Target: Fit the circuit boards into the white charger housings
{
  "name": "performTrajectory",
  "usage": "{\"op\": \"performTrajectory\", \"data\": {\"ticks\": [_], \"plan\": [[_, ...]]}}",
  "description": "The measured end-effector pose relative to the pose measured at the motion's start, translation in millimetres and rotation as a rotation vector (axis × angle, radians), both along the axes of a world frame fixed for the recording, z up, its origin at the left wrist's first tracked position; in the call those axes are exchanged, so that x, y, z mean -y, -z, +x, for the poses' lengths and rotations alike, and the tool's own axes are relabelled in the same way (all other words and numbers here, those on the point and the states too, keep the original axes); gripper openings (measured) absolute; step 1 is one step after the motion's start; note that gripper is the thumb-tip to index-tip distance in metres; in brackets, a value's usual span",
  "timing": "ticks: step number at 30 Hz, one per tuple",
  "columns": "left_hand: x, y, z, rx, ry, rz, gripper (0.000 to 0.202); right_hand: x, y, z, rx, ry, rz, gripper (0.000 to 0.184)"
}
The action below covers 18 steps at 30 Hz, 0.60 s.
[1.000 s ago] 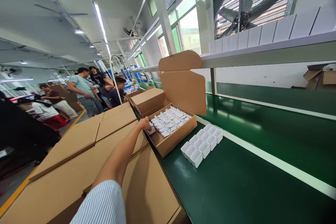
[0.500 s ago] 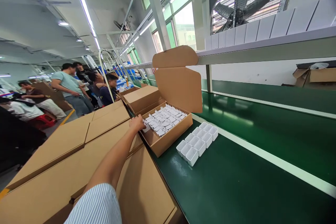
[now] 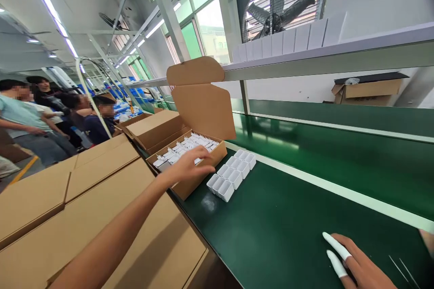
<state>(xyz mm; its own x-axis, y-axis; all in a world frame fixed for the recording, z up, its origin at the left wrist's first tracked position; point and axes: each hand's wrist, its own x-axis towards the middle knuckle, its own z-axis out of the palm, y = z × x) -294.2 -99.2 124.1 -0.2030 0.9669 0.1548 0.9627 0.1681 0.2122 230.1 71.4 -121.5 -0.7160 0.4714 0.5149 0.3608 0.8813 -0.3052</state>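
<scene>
My left hand (image 3: 188, 165) hovers over the near edge of an open cardboard box (image 3: 194, 186), its fingers apart and nothing visible in them. Inside the box lie rows of small white pieces (image 3: 185, 146), partly hidden behind the hand. Just right of my fingertips, a block of small white open-topped trays (image 3: 233, 172) sits on the green work surface (image 3: 285, 216). My right hand (image 3: 361, 264) is at the lower right, low over the surface, with white finger covers on two spread fingers. It holds nothing that I can see.
Closed cardboard boxes (image 3: 111, 189) are stacked along the left. A second carton (image 3: 156, 128) stands behind the open one. A shelf (image 3: 305, 56) with white boxes runs above the bench. Several people (image 3: 44, 113) are at the far left. Two thin pale lines (image 3: 403, 271) show at bottom right.
My left hand has left the box's left side and moved right, toward the white trays, its fingers now spread. My right hand has come into view. The camera has turned right.
</scene>
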Motion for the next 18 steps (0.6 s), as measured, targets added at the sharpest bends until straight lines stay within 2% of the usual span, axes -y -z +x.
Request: {"op": "performTrajectory", "data": {"ticks": [2, 4, 6, 9, 11, 13, 18], "plan": [[-2, 19.9, 40, -0.032, 0.186, -0.119, 0.045, 5, -13.0, -7, 0.009, 0.009, 0.022, 0.037], [-1, 41.3, 66, -0.133, 0.245, -0.181, 0.03, 14, -29.3, -15, 0.011, 0.026, 0.029, 0.039], [0, 57.6, 80, -0.185, 0.284, -0.192, 0.017, 25, -46.4, -21, 0.044, 0.02, 0.006, 0.042], [-10, 68.5, 89, -0.143, 0.381, -0.055, 0.026, 38, -69.2, -26, 0.184, 0.053, -0.055, 0.038], [-32, 71.0, 99, -0.065, 0.447, 0.056, 0.028, 42, -81.0, -28, 0.29, 0.065, -0.1, 0.036], [-62, 72.9, 121, 0.019, 0.527, 0.099, 0.029, 43, -90.5, -29, 0.385, 0.052, -0.108, 0.033], [-142, 77.3, 219, 0.161, 0.727, 0.014, 0.032, 44, -116.2, -21, 0.521, 0.037, -0.065, 0.023]]}}
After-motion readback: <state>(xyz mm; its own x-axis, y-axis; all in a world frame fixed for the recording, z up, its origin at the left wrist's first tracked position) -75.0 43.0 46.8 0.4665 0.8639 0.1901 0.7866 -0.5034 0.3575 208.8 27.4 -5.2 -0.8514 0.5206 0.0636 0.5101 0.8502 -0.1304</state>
